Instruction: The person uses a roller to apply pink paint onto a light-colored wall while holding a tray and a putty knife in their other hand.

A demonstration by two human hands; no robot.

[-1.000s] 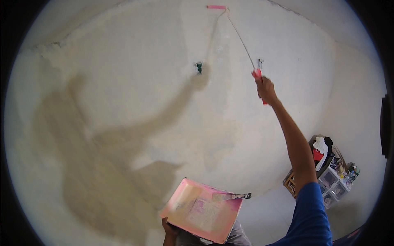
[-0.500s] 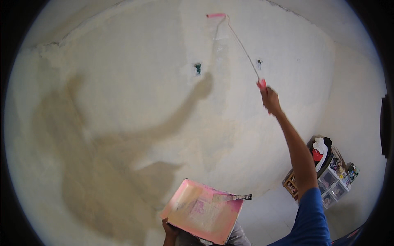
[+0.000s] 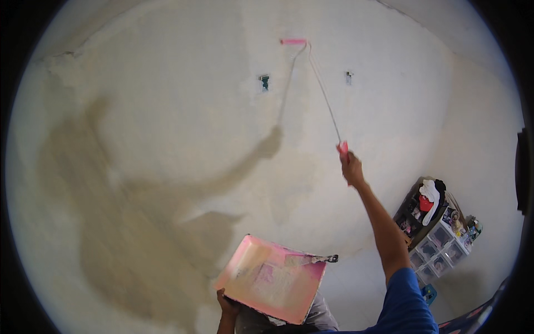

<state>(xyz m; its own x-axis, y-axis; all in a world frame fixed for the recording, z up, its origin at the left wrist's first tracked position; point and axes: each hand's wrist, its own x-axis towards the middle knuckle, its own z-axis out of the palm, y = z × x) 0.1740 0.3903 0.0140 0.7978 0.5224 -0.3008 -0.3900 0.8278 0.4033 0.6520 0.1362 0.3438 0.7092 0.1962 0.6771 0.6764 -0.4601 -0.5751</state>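
My right hand [image 3: 351, 168] is closed round the pink handle of a long paint roller [image 3: 327, 92]. The roller's pink sleeve [image 3: 293, 42] lies against the pale wall [image 3: 211, 111], high up. Low in front of me, my left hand [image 3: 228, 303] grips the left edge of a pink paint tray [image 3: 247, 284], its fingers partly hidden by the tray. Streaks of whitish paint coat the tray's inside. Across its upper right side rests a paint-smeared scraper [image 3: 300, 259], with its dark handle sticking out past the rim.
Two wall boxes, a green one [image 3: 264, 83] and a smaller one [image 3: 349, 77], are set in the wall below the roller. At the right stands a clear-fronted drawer unit [image 3: 439, 253], beside a pile of clothes [image 3: 429, 197]. My shadow falls across the wall's left half.
My right hand has drawn the roller down the wall, moving lower and a little left. The tray in my left hand has shifted slightly up and left in view.
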